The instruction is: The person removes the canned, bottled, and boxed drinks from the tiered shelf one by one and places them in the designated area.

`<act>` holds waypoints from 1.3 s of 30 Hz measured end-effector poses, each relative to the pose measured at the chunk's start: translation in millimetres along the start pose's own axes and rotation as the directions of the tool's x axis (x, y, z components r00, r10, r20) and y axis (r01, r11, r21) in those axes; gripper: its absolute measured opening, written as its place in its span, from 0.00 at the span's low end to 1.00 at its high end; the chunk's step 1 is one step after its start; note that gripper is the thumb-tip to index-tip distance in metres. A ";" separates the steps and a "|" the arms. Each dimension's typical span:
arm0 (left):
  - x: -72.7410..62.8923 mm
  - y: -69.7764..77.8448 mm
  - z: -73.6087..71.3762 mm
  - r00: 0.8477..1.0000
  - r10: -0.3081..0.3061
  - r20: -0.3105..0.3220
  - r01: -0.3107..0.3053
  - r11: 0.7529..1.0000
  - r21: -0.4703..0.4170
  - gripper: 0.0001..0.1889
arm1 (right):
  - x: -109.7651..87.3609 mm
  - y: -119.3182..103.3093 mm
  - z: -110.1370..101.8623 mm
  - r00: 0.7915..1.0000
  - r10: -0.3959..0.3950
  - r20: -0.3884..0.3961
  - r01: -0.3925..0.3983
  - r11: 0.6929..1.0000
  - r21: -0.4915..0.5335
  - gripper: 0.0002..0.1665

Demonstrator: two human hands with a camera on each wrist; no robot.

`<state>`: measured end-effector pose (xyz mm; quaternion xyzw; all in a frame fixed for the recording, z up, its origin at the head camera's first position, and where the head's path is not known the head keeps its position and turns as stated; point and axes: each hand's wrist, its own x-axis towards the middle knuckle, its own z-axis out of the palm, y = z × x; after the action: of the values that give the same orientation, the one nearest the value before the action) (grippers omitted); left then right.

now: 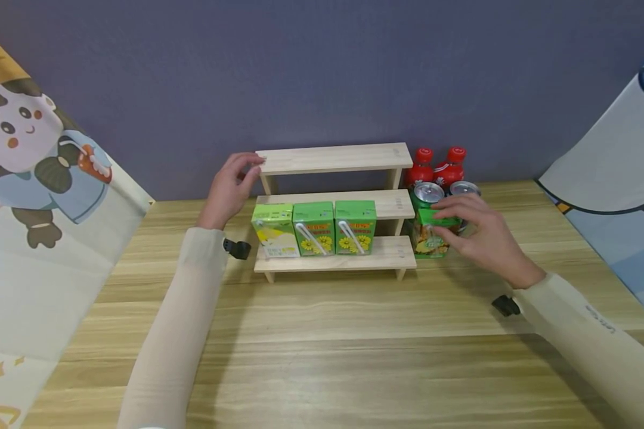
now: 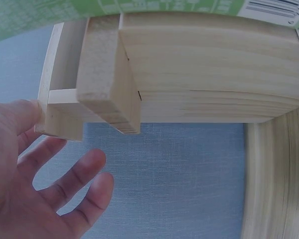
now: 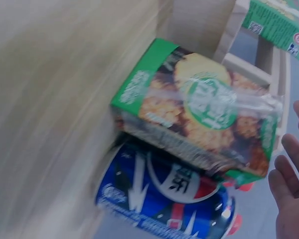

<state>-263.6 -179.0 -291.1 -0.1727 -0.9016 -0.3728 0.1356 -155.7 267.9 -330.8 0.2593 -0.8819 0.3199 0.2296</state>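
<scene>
A three-tier wooden display shelf (image 1: 333, 159) stands against the wall. My left hand (image 1: 229, 187) is at the left end of its top tier. In the left wrist view, thumb and forefinger pinch the board's corner while the other fingers spread loosely. On the lowest tier stand a yellow-green drink carton (image 1: 276, 231) and two green drink cartons (image 1: 313, 229) with flower pictures and straws. Beside the shelf's right end is another green drink carton (image 3: 194, 107). My right hand (image 1: 480, 235) hovers by its top, fingers loosely bent; the right wrist view shows them apart from it.
Behind the right carton stand two drink cans (image 1: 428, 193), one of them blue (image 3: 159, 194). Two red bottles (image 1: 449, 170) with red caps are at the back by the wall (image 1: 322, 71). The wood-grain table (image 1: 322, 351) spreads in front. Cartoon-printed panels flank both sides.
</scene>
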 end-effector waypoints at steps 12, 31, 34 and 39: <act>2.5 -1.5 0.6 1.000 0.010 -0.010 -0.010 1.000 -0.009 0.18 | 21.0 -32.8 8.8 0.994 -0.095 0.046 0.093 0.995 0.028 0.18; 1.2 -0.8 0.6 1.000 -0.001 -0.011 0.001 1.000 0.001 0.18 | 61.0 -76.5 38.5 0.955 -0.241 0.173 0.217 0.965 0.150 0.22; 1.6 -0.8 0.9 1.000 -0.002 -0.008 0.002 1.000 -0.005 0.18 | 63.7 -79.1 41.8 0.953 -0.239 0.185 0.215 0.966 0.143 0.22; 1.4 -0.9 0.9 1.000 -0.005 -0.006 0.005 1.000 -0.007 0.18 | 66.9 -80.6 45.4 0.951 -0.238 0.195 0.215 0.967 0.135 0.21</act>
<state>-265.3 -178.6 -291.8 -0.1700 -0.9002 -0.3768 0.1367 -168.6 162.9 -288.1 0.4036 -0.8462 0.3112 0.1557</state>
